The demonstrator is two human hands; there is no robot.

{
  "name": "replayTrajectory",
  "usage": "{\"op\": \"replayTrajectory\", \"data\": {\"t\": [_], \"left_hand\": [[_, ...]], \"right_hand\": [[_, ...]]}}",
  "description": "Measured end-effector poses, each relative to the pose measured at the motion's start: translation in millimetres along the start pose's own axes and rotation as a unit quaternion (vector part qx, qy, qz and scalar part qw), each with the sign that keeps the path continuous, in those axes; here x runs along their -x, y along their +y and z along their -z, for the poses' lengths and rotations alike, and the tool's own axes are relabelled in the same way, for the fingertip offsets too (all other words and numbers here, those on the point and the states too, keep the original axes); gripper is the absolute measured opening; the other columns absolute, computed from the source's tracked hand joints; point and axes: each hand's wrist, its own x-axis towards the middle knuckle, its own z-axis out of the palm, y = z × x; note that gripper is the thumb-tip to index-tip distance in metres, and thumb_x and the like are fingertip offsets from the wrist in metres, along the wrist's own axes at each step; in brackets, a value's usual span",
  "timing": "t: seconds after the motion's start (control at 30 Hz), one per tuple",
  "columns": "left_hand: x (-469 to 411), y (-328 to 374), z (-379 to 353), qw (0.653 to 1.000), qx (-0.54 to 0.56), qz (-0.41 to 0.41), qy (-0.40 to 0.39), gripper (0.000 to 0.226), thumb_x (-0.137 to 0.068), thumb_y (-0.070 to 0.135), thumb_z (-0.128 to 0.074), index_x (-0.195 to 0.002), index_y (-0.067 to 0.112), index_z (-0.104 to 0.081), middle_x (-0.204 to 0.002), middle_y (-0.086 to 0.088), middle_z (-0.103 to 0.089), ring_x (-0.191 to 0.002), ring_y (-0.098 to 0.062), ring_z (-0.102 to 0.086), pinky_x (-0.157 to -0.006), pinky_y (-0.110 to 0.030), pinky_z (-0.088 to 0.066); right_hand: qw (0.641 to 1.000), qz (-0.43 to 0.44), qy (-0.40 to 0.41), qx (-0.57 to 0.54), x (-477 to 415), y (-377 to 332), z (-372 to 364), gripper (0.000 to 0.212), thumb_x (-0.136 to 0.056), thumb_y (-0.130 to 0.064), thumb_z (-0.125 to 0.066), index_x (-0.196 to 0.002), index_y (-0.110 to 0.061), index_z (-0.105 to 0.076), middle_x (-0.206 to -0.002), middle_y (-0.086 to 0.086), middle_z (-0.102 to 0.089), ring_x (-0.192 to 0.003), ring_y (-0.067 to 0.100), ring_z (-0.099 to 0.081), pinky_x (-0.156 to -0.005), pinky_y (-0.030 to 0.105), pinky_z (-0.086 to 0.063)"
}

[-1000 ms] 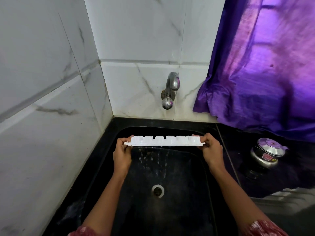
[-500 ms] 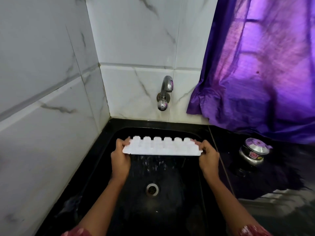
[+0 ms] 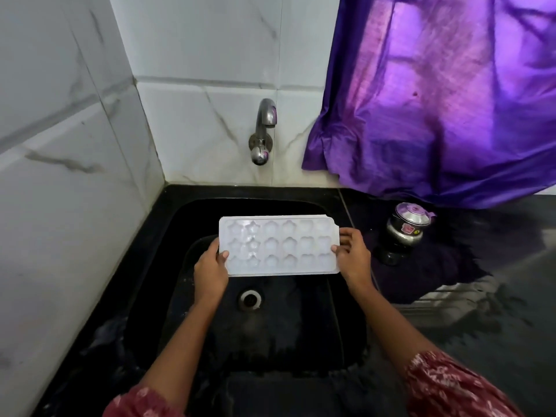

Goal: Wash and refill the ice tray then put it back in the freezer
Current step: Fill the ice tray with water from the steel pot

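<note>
Item: ice tray (image 3: 279, 245), white plastic, cavities up, 3 rows of flower-shaped cups; contents can't tell. Held roughly level over black sink (image 3: 192, 224), above drain (image 3: 250, 299), in front of wall tap (image 3: 263, 130).
L hand (image 3: 210, 270): grips tray's left short edge, thumb on top.
R hand (image 3: 353, 257): grips right short edge.
Misc: lidded steel pot (image 3: 406, 228) on dark counter (image 3: 496, 341) right of sink; purple curtain (image 3: 436, 100) above it; white marble-look tiles (image 3: 195, 40) at back & left

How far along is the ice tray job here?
Washing: cannot confirm. In hand: left hand and right hand grip the ice tray by its ends, cups up and seemingly empty, over the sink. Left: refill under the tap, not running, then the freezer, not in view.
</note>
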Motion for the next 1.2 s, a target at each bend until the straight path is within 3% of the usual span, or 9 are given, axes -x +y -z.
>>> {"op": "replayTrajectory", "data": {"t": [0.17,0.37,0.5,0.7,0.93,1.2], "left_hand": [[24.4,17.2,-25.1,0.999,-0.035,0.007,-0.033,0.035,-0.096,0.014,-0.044,-0.129,0.009,-0.053,-0.116,-0.02,-0.061,-0.11,-0.034,-0.054,-0.093,-0.037,-0.042],[52.2,52.7,-90.7,0.996,-0.036,0.032,-0.07,0.035,-0.098,0.017,-0.043,-0.129,0.008,-0.055,-0.122,-0.016,-0.061,-0.114,-0.032,-0.054,-0.095,-0.035,-0.043],[69.1,75.9,-140.2,0.995,-0.028,0.053,-0.079,0.036,-0.098,0.019,-0.043,-0.131,0.008,-0.053,-0.125,-0.017,-0.06,-0.114,-0.034,-0.054,-0.095,-0.044,-0.046],[92.9,105.2,-196.5,0.994,-0.029,0.061,-0.086,0.036,-0.098,0.02,-0.042,-0.131,0.009,-0.053,-0.124,-0.017,-0.06,-0.116,-0.032,-0.053,-0.093,-0.034,-0.042],[105.0,129.1,-235.5,0.99,-0.065,0.069,-0.101,0.036,-0.099,0.023,-0.04,-0.131,0.011,-0.053,-0.128,-0.013,-0.058,-0.118,-0.031,-0.052,-0.094,-0.034,-0.04],[113.4,134.6,-251.1,0.984,-0.123,0.062,-0.111,0.034,-0.099,0.024,-0.038,-0.123,0.009,-0.057,-0.118,-0.017,-0.062,-0.111,-0.035,-0.054,-0.088,-0.036,-0.043]], "right_hand": [[0.999,-0.038,-0.011,0.004,-4.0,22.7,34.0,0.031,-0.088,-0.001,-0.053,-0.119,-0.007,-0.056,-0.103,0.006,-0.061,-0.093,0.018,-0.057,-0.079,0.027,-0.042],[0.997,-0.077,0.032,0.009,-24.3,58.2,95.4,0.029,-0.09,-0.003,-0.05,-0.117,-0.009,-0.059,-0.109,0.012,-0.064,-0.095,0.02,-0.056,-0.087,0.031,-0.044],[0.995,-0.085,0.044,0.029,-42.9,81.6,141.7,0.029,-0.091,-0.003,-0.049,-0.118,-0.006,-0.06,-0.11,0.015,-0.065,-0.101,0.026,-0.057,-0.082,0.025,-0.04],[0.992,-0.104,0.057,0.053,-68.9,116.8,192.4,0.029,-0.09,-0.002,-0.048,-0.117,-0.004,-0.06,-0.112,0.016,-0.065,-0.104,0.029,-0.057,-0.08,0.024,-0.038],[0.986,-0.121,0.073,0.087,-87.8,149.0,225.3,0.029,-0.089,-0.003,-0.048,-0.115,-0.003,-0.061,-0.113,0.019,-0.063,-0.106,0.033,-0.056,-0.088,0.032,-0.042],[0.983,-0.12,0.085,0.107,-93.4,168.8,235.0,0.029,-0.088,-0.004,-0.05,-0.113,-0.003,-0.063,-0.113,0.023,-0.06,-0.104,0.036,-0.055,-0.086,0.031,-0.041]]}}
